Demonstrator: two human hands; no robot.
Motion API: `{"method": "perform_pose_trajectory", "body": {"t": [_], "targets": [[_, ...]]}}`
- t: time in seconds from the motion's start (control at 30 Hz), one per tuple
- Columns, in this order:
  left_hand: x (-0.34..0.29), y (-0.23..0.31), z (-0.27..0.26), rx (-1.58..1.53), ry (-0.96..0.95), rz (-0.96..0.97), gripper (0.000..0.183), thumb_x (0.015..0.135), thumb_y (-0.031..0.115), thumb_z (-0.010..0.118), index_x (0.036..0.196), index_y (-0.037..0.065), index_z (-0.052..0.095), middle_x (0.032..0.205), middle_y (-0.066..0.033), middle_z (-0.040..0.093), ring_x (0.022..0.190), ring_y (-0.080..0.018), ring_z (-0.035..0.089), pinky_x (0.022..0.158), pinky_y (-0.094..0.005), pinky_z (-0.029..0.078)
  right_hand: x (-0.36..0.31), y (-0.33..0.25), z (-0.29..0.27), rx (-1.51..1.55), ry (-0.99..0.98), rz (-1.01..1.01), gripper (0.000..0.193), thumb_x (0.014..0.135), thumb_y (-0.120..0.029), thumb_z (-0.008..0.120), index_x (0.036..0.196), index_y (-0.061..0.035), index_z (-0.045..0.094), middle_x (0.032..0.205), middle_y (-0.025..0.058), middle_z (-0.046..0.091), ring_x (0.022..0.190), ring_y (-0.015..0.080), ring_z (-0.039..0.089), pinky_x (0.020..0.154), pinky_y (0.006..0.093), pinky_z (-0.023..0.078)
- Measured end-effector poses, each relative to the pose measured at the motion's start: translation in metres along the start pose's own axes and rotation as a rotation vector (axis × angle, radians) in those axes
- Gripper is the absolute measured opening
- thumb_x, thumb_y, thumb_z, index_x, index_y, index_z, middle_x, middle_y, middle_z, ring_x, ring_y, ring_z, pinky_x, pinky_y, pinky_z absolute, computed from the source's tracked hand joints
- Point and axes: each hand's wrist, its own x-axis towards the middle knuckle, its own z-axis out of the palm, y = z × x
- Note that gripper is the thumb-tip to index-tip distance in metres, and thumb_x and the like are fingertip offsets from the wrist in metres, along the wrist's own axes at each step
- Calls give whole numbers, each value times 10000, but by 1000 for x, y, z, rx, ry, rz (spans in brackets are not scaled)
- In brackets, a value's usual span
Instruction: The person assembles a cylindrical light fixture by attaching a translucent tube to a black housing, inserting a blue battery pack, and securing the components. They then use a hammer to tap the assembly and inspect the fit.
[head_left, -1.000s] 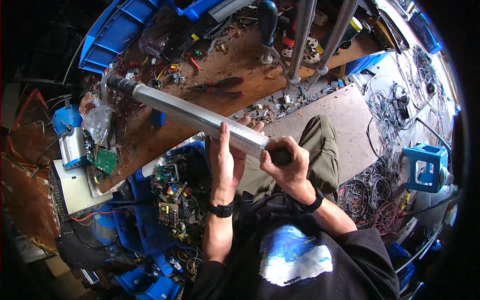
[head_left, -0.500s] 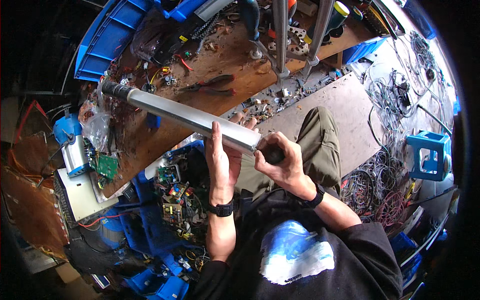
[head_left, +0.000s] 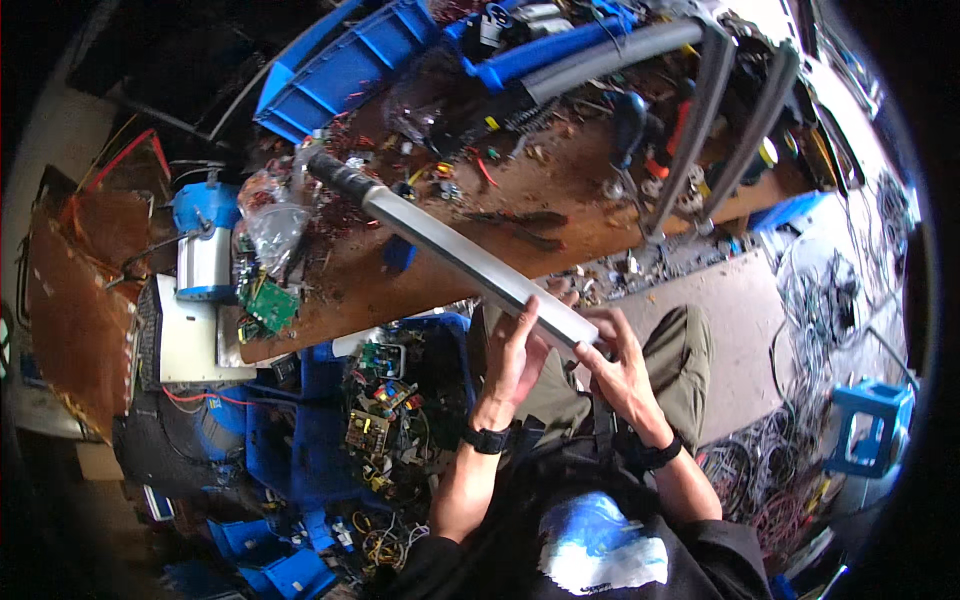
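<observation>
Passage lay over the board (head_left: 735, 335), right of centre; grey bars (head_left: 690, 130) obstructed the desk (head_left: 325, 315), upper right; metal tube (head_left: 465, 257) crossed centre.

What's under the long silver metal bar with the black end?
Under the long silver metal bar, the brown wooden bench shows along both sides of its far stretch; the left hand passes beneath its near part. Whatever the bar directly covers can't be seen.

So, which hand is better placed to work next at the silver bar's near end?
Probably the right hand: it sits at that end of the silver bar, while the left hand holds it farther along.
</observation>
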Motion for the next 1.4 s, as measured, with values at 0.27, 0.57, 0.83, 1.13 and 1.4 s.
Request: {"method": "perform_pose_trajectory", "body": {"t": [0.27,0.57,0.83,1.13,1.4], "targets": [[0,33,-32,206,317,43,625,987,353,776,1472,79,493,1257,-82,700,1115,-171,665,945,-324,557,-1,5,-1,-82,-105,73,654,946,-330,812,1443,28,581,1097,96,729,889,130,693,787,295,548],[-18,11,-26,407,213,162,756,1005,262,767,1571,36,319,1319,-161,684,1112,-210,709,881,-335,619,-18,24,-31,-253,-64,-81,704,862,-311,850,1427,29,603,1236,135,719,1114,200,667,997,361,517],[-13,35,-27,-2,155,355,608,1108,421,540,1557,70,326,1580,-219,489,1358,-468,578,1100,-600,530,-58,22,-80,-389,-62,-131,746,802,-278,868,1426,40,611,1275,171,732,1185,243,683,1046,382,510],[-35,70,-12,-284,109,423,732,1047,654,505,1590,194,333,1578,-136,458,1488,-426,431,1148,-779,392,-63,32,-135,-287,-27,-67,786,732,-202,948,1412,31,629,1294,116,704,1206,205,651,1054,367,512],[-53,86,-4,-253,281,558,713,922,774,614,1377,238,496,1127,-7,636,980,-244,661,1107,-799,421,-28,41,-123,-335,-53,-196,790,799,34,811,1535,-25,528,1275,91,684,1100,147,675,911,286,536]]}}
